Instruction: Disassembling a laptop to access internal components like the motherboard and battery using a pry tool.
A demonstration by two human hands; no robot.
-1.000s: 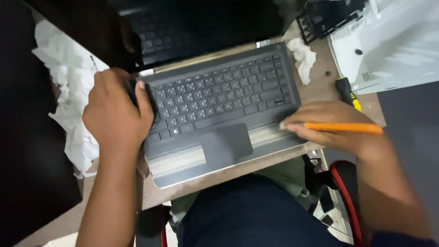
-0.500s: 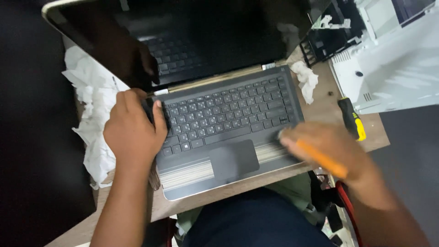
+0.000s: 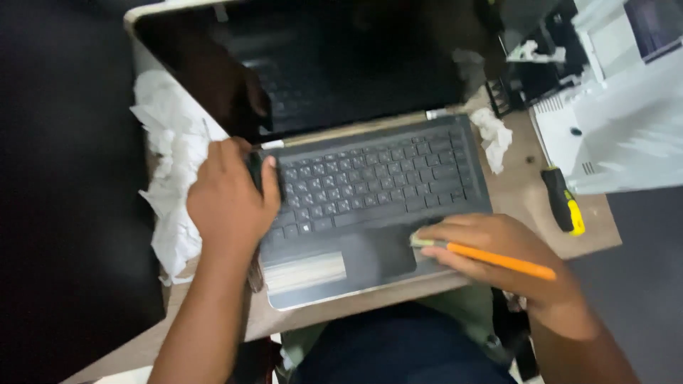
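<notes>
Our left hand (image 3: 229, 203) grips the laptop's (image 3: 377, 192) left edge; our right hand (image 3: 498, 256) holds an orange pencil (image 3: 491, 257) beside the touchpad (image 3: 377, 254).

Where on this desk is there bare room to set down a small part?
The one bare strip of desk lies right of the laptop, between the crumpled tissue and the yellow-handled screwdriver. The left side is crowded with white paper and the left hand; the right hand covers the palm rest.
</notes>
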